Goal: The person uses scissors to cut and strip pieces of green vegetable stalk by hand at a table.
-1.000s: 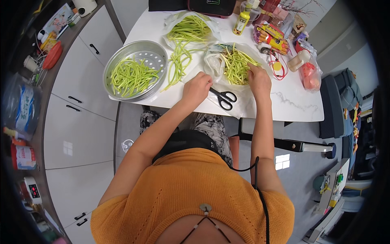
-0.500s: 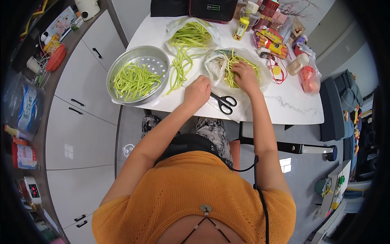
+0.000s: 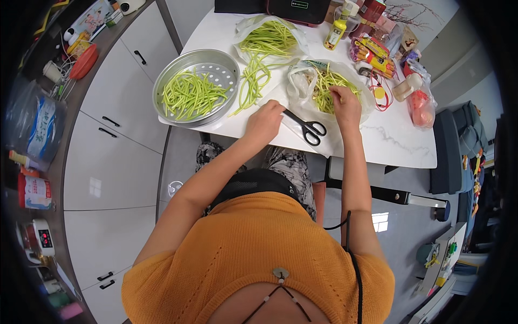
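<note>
Left hand: upper middle, fingers curled, hold unclear
Right hand: fingers bent over stems, hold unclear

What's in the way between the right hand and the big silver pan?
Between the right hand and the perforated metal pan, part of the near plastic bag comes first, then loose green stalks; both lie on the white table.

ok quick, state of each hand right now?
Left hand: curled closed by the black scissors; can't tell if it holds anything.
Right hand: fingers bent at the green stems; grip can't be told.
</note>
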A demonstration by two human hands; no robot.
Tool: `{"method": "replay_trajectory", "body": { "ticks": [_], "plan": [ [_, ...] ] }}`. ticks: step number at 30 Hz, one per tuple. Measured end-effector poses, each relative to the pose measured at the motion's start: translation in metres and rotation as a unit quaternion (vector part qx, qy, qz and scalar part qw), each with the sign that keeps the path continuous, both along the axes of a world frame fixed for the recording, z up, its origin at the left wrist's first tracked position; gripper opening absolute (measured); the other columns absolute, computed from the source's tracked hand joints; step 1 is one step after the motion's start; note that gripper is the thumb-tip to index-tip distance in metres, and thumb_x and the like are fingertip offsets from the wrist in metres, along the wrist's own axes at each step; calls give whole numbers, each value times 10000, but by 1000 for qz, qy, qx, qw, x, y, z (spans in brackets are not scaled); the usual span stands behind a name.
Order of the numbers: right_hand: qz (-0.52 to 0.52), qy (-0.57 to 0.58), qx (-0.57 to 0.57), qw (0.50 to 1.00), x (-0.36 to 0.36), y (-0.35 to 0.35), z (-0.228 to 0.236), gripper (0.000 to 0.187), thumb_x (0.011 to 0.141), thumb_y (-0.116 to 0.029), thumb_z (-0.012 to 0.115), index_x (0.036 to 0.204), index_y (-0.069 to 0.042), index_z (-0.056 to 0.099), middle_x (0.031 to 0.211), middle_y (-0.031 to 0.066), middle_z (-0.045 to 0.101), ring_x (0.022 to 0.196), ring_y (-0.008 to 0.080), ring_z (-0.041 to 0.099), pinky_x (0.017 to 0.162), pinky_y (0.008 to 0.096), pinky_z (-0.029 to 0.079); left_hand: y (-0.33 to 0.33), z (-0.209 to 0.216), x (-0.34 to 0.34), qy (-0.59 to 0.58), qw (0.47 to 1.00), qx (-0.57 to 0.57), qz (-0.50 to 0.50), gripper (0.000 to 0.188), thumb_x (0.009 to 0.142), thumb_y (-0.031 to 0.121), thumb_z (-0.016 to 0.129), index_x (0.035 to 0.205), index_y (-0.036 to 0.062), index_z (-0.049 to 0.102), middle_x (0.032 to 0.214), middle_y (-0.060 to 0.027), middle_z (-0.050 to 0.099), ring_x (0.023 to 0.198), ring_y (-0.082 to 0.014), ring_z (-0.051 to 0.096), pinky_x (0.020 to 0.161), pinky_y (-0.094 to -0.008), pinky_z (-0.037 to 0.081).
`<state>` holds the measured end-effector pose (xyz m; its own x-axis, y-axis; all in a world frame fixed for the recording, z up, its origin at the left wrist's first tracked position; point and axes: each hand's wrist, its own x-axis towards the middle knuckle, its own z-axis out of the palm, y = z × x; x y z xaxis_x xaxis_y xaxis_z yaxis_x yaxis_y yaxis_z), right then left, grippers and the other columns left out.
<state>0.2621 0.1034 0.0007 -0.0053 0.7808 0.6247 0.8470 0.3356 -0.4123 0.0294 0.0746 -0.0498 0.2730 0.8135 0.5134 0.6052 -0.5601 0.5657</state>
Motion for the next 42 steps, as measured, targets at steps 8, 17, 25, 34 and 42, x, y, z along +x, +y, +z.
{"method": "replay_trajectory", "body": {
  "ticks": [8,17,25,34,42],
  "plan": [
    [-25,-2,-17,1000,-7,-41,4,97,778,-116,638,860,-65,628,851,80,593,667,235,583,616,329,462,1,-6,-46,115,983,-31,136,180,787,137,596,931,49,531,873,-133,532,687,-349,590,612,-432,485],
    [67,96,-51,992,-29,-83,-16,84,778,-55,618,862,-50,623,862,85,589,671,222,593,612,288,471,21,-7,-44,174,961,-63,207,128,782,99,571,861,17,512,865,-164,565,747,-357,607,630,-441,497],
    [100,218,-98,966,-46,-88,-29,84,792,-44,603,866,-14,630,844,88,595,686,173,577,613,254,458,25,4,-54,-23,987,-70,144,123,754,142,601,821,41,583,784,-121,604,633,-295,592,582,-382,470],
    [85,261,-128,953,-49,-90,-27,88,801,-57,609,874,-22,643,798,67,595,648,119,550,589,229,437,19,30,-53,-491,770,-404,-49,118,855,128,562,912,26,548,792,-42,596,537,-67,472,435,-191,349],
    [168,242,-88,952,-82,-91,11,103,807,-55,605,899,-24,641,856,68,594,675,123,552,605,230,440,-28,48,-53,-576,667,-436,-184,93,880,117,547,917,31,545,797,-5,563,511,-40,398,421,-169,287]
  ]
}}
